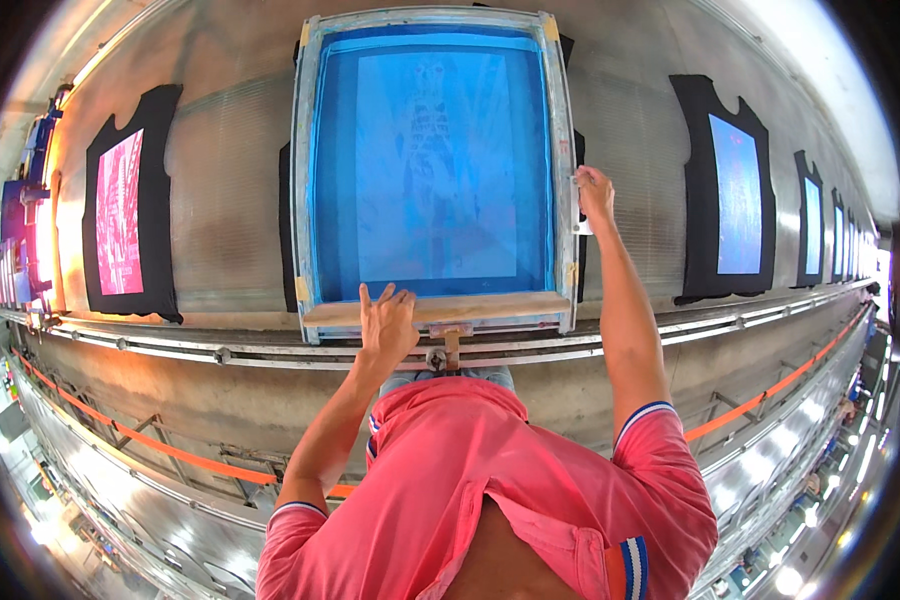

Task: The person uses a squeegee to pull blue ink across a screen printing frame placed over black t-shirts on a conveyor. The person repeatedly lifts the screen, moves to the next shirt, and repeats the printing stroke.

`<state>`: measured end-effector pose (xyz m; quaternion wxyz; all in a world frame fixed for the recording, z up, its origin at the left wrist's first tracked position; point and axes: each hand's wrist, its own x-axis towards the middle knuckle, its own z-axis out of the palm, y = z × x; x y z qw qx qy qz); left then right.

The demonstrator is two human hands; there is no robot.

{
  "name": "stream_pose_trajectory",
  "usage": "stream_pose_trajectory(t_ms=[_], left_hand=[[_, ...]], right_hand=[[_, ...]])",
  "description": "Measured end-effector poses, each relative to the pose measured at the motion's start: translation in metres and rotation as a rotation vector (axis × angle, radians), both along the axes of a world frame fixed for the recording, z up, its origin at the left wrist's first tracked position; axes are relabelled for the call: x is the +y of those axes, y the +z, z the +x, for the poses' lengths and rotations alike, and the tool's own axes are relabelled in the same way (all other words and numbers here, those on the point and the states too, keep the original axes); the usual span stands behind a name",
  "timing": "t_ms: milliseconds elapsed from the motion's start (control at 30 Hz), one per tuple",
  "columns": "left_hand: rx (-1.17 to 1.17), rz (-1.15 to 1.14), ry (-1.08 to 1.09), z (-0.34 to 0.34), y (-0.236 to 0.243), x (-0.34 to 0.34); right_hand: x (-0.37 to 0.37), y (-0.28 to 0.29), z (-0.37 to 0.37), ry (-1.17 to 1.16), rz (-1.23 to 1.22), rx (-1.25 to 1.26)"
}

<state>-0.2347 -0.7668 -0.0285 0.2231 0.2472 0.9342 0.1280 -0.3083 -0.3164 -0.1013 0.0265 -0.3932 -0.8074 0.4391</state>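
A screen-printing frame [561, 130] with blue mesh [335, 200] lies in front of me, over a black garment whose edges show at both sides. Across its near end runs a wooden bar [500, 308]. My left hand [388, 322] rests on this bar, left of the middle, its fingers apart and slightly bent over it. Beside the right rail is my right hand [595, 195], fingers pinched together at the frame's outer edge. What they pinch is hidden. Just below that hand, a small white piece [582, 228] sits at the rail.
On the long table [230, 180] lie a black shirt with a pink print [120, 215] at left and a black shirt with a blue print [737, 200] at right. More printed shirts continue far right. A metal rail [210, 350] follows the near edge. Blue machinery [25, 225] stands far left.
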Motion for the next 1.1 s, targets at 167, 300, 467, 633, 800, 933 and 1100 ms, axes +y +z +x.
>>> stream_pose_trajectory(t_ms=[167, 300, 467, 633, 800, 933, 1100], left_hand=[[-0.015, 0.022, 0.010, -0.003, -0.001, -0.002], [-0.020, 0.011, 0.024, -0.004, 0.002, -0.003], [-0.044, -0.064, 0.021, -0.012, 0.027, 0.002], [0.166, 0.114, -0.017, 0.001, -0.001, -0.001], [0.039, 0.071, -0.028, 0.009, -0.007, -0.006], [0.019, 0.041, -0.027, 0.001, 0.002, 0.001], [0.106, 0.102, 0.001, 0.010, -0.004, -0.001]], right_hand=[[0.005, -0.007, -0.002, 0.025, 0.106, -0.025], [-0.004, 0.015, -0.006, 0.018, 0.151, -0.004], [-0.002, 0.021, -0.009, 0.083, 0.196, 0.020], [0.003, 0.019, -0.010, 0.065, 0.143, -0.022], [0.001, 0.016, -0.009, 0.070, 0.144, 0.031], [0.007, 0.001, -0.007, 0.088, 0.188, 0.118], [0.012, -0.008, -0.009, 0.053, 0.083, 0.071]])
